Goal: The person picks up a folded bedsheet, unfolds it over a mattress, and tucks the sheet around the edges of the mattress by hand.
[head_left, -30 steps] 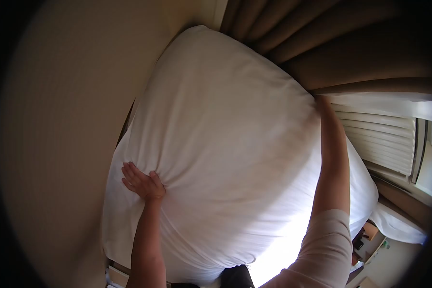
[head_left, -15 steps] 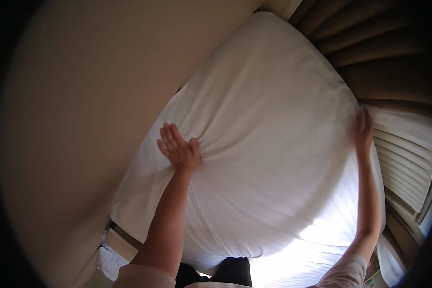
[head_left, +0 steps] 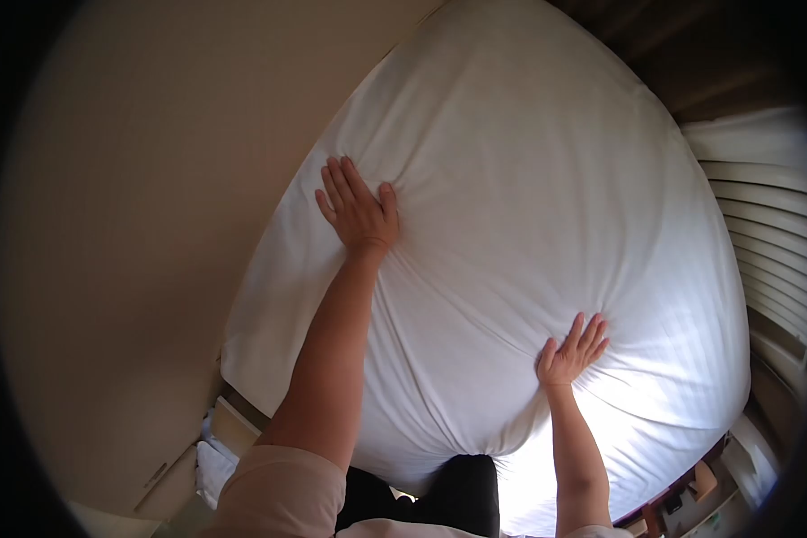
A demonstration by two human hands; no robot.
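Both your hands are flat on the white sheet, backs up, nothing gripped that I can see. Palms are hidden, so can't tell how hard you press.

Left hand: farther from you, open, fingers together-ish and pointing away, thumb apart on the side toward the right hand. Right hand: nearer to you, open, fingers slightly spread and pointing away, thumb out toward the left hand.

Sheet lies under both hands, fills the gap between them and extends well past the left fingertips. Creases fan out around each hand; long folds run from the left wrist to the near edge, bunching at your dark trousers, between the forearms. Bright light on the sheet beside and below the right hand.

Around: plain wall left of the left hand, brown curtain beyond the right hand, white slatted panel out to its right. White cloth sits left of your left sleeve.
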